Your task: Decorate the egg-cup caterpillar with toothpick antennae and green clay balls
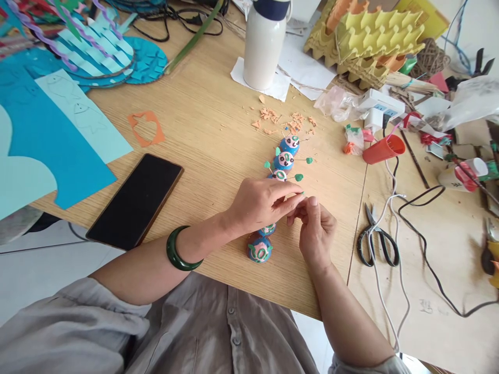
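Observation:
My left hand [258,201], with a dark green bangle at the wrist, is closed in a pinch; a tiny bit of green clay [303,192] shows at its fingertips. Just beside it, my right hand [316,228] has thumb and fingers pressed together; what they hold is hidden. Below the hands runs a row of small blue painted balls with clay faces. The nearest ball [260,249] has a pink and green face. Farther balls [284,159] carry thin sticks tipped with green clay [309,160]. My left hand hides the middle of the row.
A black phone [135,201] lies at left, near blue paper [74,150] and an orange cutout [147,129]. Orange scraps [294,122] lie before a white bottle [264,44]. Scissors [377,239], cables, a red cup [384,149] and egg cartons [362,39] are at right.

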`<state>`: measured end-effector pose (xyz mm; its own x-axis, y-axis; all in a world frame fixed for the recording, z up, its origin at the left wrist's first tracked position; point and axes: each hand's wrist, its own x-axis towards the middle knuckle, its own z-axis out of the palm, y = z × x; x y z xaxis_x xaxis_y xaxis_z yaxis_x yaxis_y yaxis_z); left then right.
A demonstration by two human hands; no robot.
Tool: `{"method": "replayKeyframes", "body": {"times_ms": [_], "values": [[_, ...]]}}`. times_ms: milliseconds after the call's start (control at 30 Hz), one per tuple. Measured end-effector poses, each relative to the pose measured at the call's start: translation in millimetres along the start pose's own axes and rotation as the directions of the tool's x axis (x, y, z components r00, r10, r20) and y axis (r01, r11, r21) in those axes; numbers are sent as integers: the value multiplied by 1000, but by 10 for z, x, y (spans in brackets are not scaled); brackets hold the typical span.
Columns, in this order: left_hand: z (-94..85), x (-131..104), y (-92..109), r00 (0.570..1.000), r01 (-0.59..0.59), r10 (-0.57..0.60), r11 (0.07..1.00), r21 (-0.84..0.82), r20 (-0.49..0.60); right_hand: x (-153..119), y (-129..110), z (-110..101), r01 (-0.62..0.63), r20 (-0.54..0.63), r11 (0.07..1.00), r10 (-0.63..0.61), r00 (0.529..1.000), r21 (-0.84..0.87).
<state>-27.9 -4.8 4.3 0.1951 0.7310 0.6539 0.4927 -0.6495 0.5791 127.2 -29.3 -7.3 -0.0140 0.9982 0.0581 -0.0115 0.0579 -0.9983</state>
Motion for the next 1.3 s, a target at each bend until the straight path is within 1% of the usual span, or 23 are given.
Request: {"method": "replayKeyframes", "body": {"times_ms": [67, 133, 233, 333, 433, 567, 633, 733, 800, 867, 900, 933, 967, 1000, 1033, 1100, 1133, 1167, 1200, 1233, 1300], "values": [[4, -8, -12, 999, -48, 48, 999, 24, 3, -1, 2, -5, 17, -13, 1000, -17, 1000, -5], [11, -21, -29, 996, -83, 82, 996, 43, 29, 2, 1, -12, 22, -27, 1000, -21, 999, 8], [18, -33, -45, 995, -71, 68, 997, 34, 73, 12, -13, -18, -19, -22, 997, 21, 1000, 80], [10, -25, -29, 997, 3, -1, 1000, -24, 82, 27, -40, -12, -59, -21, 986, 63, 998, 156], [-6, -6, 1, 993, 93, -86, 992, -89, 81, 39, -59, -7, -83, -28, 978, 90, 996, 192], [-13, 3, 7, 971, 202, -178, 967, -153, 158, 44, -51, -11, -109, -25, 979, 115, 993, 172], [-5, -4, -6, 966, 218, -189, 963, -161, 178, 42, -41, -15, -116, 1, 982, 117, 993, 146], [10, -19, -16, 974, 197, -172, 965, -175, 147, 31, -26, -16, -118, 52, 981, 111, 992, 152], [9, -18, 4, 975, 205, -182, 960, -191, 131, 24, -21, -14, -103, 61, 980, 93, 994, 169], [-7, 2, 43, 959, 272, -246, 935, -226, 139, 21, -23, -15, -72, 34, 985, 68, 997, 158], [-23, 21, 64, 942, 331, -302, 907, -261, 146, 25, -26, -17, -56, 8, 989, 55, 998, 138], [-41, 46, 82, 916, 401, -371, 859, -317, 152, 32, -32, -22, -39, -26, 993, 42, 999, 114], [-63, 75, 93, 880, 472, -448, 787, -398, 158, 46, -39, -28, -22, -66, 995, 28, 997, 92], [-87, 108, 94, 833, 534, -525, 683, -498, 174, 65, -50, -38, -8, -108, 997, 17, 994, 77], [-112, 143, 87, 780, 576, -591, 551, -604, 205, 92, -62, -49, 0, -151, 998, 10, 988, 67], [-161, 211, 48, 674, 596, -672, 251, -763, 306, 166, -97, -79, 2, -230, 999, 10, 973, 52], [-183, 240, 23, 633, 586, -686, 121, -801, 359, 214, -116, -97, -5, -257, 999, 14, 966, 33], [-201, 266, -2, 606, 572, -687, 25, -820, 401, 269, -136, -118, -12, -275, 1000, 11, 961, 0], [-217, 288, -22, 586, 559, -685, -44, -828, 433, 329, -154, -141, -13, -283, 999, -1, 959, -46], [-229, 306, -35, 573, 553, -683, -86, -829, 453, 394, -168, -165, -4, -279, 994, -26, 960, -108], [-243, 340, -39, 548, 571, -685, -112, -813, 480, 533, -176, -211, 29, -239, 969, -90, 967, -247]]}}
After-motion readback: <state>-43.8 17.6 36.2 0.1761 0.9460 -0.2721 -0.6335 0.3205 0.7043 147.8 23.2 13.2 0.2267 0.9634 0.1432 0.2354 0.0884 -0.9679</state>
